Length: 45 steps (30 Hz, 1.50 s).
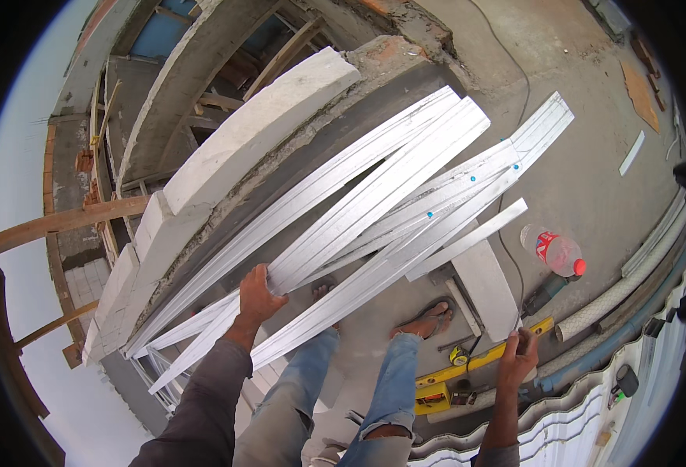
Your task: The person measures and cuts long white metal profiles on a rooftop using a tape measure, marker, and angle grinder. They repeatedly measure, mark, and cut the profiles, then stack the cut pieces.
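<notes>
My left hand point(259, 296) is closed round a long silvery metal profile point(390, 183) that slants from lower left to upper right. Beside it, more metal profiles point(343, 307) lie crossed and overlapping, some with small blue dots. My right hand point(518, 356) is held apart from the profiles at the right, its fingers curled in a pinch. A thin, pale-tipped thing seems to stick up from them, too small to name. Under that hand lies a yellow spirit level point(479, 362), with a yellow tape measure point(458, 356) to its left.
A white block wall point(257, 124) borders the left side. A plastic bottle with a red cap point(553, 251), a dark power tool point(544, 296), a white slab point(487, 289) and a yellow box point(432, 398) lie at right. Pipes point(627, 288) and corrugated sheeting point(561, 436) edge the floor; a cable point(506, 58) crosses it.
</notes>
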{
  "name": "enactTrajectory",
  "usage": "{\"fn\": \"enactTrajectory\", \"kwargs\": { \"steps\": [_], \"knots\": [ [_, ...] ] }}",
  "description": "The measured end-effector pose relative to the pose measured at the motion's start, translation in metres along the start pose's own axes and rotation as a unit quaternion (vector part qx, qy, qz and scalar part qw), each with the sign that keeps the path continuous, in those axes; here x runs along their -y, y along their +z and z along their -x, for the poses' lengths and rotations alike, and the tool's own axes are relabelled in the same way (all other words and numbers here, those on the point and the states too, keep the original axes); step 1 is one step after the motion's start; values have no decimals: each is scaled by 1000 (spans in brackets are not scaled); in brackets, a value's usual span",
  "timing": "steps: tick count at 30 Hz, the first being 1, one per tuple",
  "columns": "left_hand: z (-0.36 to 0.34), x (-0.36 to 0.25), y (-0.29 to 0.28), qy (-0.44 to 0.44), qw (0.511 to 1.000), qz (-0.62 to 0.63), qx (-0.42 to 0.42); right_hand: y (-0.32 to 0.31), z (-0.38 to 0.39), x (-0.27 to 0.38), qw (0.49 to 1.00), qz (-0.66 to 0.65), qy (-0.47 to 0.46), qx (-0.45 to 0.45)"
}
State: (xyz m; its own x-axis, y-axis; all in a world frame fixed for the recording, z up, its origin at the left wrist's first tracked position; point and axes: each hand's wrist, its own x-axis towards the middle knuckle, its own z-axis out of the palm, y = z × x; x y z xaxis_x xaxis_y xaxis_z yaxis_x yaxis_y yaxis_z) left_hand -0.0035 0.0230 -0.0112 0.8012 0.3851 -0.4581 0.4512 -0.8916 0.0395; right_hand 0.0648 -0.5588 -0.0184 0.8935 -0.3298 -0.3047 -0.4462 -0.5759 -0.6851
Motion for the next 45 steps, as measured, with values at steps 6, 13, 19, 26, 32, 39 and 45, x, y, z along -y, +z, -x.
{"fn": "enactTrajectory", "kwargs": {
  "steps": [6, 13, 19, 26, 32, 39, 45],
  "knots": [
    [31, -1, -5, 69, 996, 49, -38, 149, 39, 259, 781, 136, -509, 335],
    [63, 14, -8, 90, 979, 177, -33, 281, 47, 303, 512, 421, -565, 491],
    [152, 125, -10, 75, 974, 213, 20, 241, 64, 302, 552, 349, -548, 523],
    [237, 289, -16, 20, 985, 99, 140, 232, 81, 309, 551, 277, -631, 471],
    [210, 280, -42, 29, 988, 81, 126, 240, 48, 320, 549, 277, -660, 432],
    [146, 302, -70, 32, 995, 24, 88, 274, 19, 350, 563, 283, -651, 424],
    [75, 330, -77, 28, 997, 22, 69, 321, 5, 386, 571, 281, -636, 436]
  ]
}}
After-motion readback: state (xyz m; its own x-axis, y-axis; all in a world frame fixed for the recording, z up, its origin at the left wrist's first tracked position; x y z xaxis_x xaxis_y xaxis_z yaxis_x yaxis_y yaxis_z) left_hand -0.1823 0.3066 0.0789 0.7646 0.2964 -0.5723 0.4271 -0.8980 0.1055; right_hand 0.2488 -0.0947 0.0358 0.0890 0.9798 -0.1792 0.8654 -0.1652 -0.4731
